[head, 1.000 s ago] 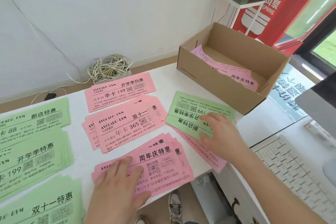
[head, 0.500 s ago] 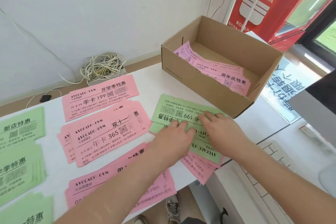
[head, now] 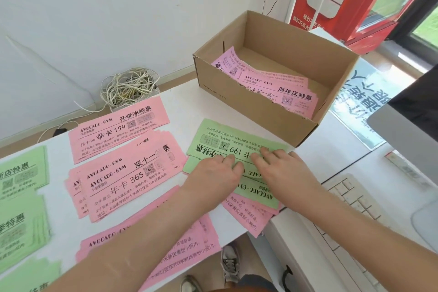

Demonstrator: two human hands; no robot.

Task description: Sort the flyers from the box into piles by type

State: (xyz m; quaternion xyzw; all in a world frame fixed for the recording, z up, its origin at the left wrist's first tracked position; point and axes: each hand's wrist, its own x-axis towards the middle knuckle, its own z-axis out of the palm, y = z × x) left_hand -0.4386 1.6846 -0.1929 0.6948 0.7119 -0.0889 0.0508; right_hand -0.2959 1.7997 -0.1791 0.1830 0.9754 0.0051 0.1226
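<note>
1. The white counter [head: 187,104] spans the view; a second, lower white surface to its right carries a keyboard [head: 350,199] and the edge of a monitor [head: 412,125].
2. An open cardboard box [head: 248,106] stands at the back right of the counter; pink flyers [head: 279,90] lie slanted inside it, leaning on the near wall.
3. Three pink piles lie left of centre: one headed 季卡 199 [head: 113,130] at the back; a fanned one headed 年卡 365 [head: 123,182] in the middle; a third [head: 189,251] at the near edge, partly under the left forearm.
4. Green piles [head: 21,173] run down the far left edge, cut off by the frame.
5. Just in front of the box lies an unsorted stack: green flyers [head: 213,140] on top, printed upside down to the viewer, over pink flyers [head: 246,216] that overhang the counter's edge.
6. The left hand [head: 218,173] rests palm down on the green flyers; its grip is spread, fingers laid fairly flat on the paper.
7. The right hand [head: 284,170] lies just beside it on the same sheets; its grip is also spread, fingertips pressing on the top green flyer.
8. A coil of white cable [head: 128,87] sits on the floor by the wall.
</note>
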